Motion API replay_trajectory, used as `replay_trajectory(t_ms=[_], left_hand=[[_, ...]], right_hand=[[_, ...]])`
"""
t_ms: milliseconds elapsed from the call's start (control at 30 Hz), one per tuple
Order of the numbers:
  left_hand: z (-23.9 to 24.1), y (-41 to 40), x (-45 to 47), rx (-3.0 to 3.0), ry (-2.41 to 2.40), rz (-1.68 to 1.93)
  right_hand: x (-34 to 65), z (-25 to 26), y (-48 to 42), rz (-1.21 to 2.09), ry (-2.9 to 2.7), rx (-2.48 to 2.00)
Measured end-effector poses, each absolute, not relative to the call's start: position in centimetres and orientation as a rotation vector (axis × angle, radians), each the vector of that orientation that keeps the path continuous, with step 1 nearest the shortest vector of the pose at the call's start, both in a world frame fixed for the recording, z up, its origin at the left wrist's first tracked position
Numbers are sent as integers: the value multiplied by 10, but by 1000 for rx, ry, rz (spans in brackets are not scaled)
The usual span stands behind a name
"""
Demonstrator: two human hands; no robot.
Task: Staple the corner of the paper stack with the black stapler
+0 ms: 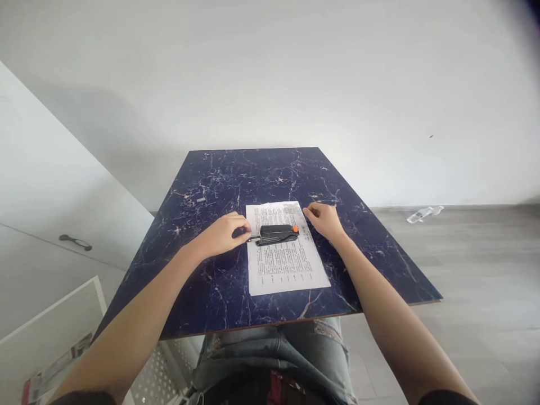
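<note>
A black stapler (278, 234) with an orange tip lies across a printed sheet of paper (289, 278) on the dark blue marbled table (236, 309). My left hand (230, 233) is at the stapler's left end, thumb and fingers pinched on a thin metal part that sticks out there. Beside the paper's upper right edge rests my right hand (323, 218), its fingers curled together. Whether those fingers hold anything is too small to tell. A small grey strip, apparently staples (201, 199), lies on the table to the far left.
A white wall (270, 73) stands behind the table. At the left is a white cabinet door with a dark handle (76, 242). Clear plastic packaging (425, 214) lies on the grey floor at the right. My legs in jeans (274, 349) are under the near edge.
</note>
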State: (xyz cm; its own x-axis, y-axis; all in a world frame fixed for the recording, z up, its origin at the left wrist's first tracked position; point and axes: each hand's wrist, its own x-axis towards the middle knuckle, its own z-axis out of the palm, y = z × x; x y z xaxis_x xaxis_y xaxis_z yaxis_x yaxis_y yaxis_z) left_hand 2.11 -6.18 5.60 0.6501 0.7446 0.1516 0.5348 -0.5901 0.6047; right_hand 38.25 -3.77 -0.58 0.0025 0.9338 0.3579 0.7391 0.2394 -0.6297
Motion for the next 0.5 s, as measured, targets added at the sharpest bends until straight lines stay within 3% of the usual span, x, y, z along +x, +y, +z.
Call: replay_trajectory(t_ms=[200,500], left_hand=[[49,-65,26,2480,1007,342],[46,-63,26,2471,1003,338]], right_hand=[[379,-8,-38,347,-1832,-1490],[380,-8,-38,334,-1853,-1494]])
